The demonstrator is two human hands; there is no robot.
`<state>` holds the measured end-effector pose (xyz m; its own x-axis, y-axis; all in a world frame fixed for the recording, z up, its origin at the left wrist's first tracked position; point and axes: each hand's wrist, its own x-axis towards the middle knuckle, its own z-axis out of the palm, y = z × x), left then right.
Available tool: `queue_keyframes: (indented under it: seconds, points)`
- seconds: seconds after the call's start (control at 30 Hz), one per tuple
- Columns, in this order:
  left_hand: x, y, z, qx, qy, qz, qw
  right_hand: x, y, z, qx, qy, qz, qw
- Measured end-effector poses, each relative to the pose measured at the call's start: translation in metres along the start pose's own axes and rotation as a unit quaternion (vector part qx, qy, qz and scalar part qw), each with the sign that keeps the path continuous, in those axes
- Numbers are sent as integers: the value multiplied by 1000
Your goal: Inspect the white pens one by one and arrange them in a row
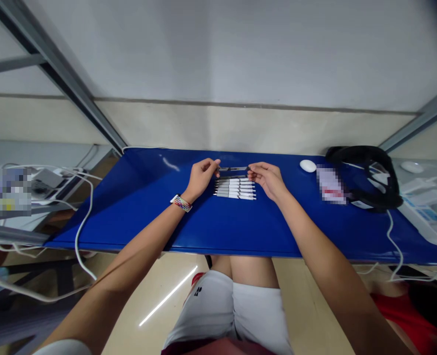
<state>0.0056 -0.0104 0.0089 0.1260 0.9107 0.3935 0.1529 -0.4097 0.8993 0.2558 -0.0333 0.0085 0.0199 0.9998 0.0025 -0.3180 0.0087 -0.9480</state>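
Note:
A slim pen (234, 169) with a pale, dark-marked barrel stretches level between my two hands over the blue table (226, 227). At its left end, my left hand (202, 178) has thumb and fingers pinched together; a patterned band is around that wrist. My right hand (268, 178) pinches the opposite end, its fingertips partly covering the tip. Just below, on the near side, several white pens (235, 189) lie side by side in a neat row, dark tips to the left. The top pen of the row is close beneath the held one.
A white oval object (308, 166), a blurred-out card-like item (331, 185) and a black headset-like strap (396, 182) sit to the right. White cables (89, 212) hang past the table's left edge. A wall stands behind; a person in red shows at lower right.

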Motion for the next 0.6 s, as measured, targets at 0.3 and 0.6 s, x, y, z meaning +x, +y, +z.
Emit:
queue_keyframes:
  seconds: [0.3, 0.6]
  points:
    - [1, -8, -3, 23, -37, 20, 999, -2, 1, 1, -4, -19, -13, 1000]
    - [4, -7, -5, -3, -42, 18, 999, -4, 2, 6, 17, -4, -5, 1000]
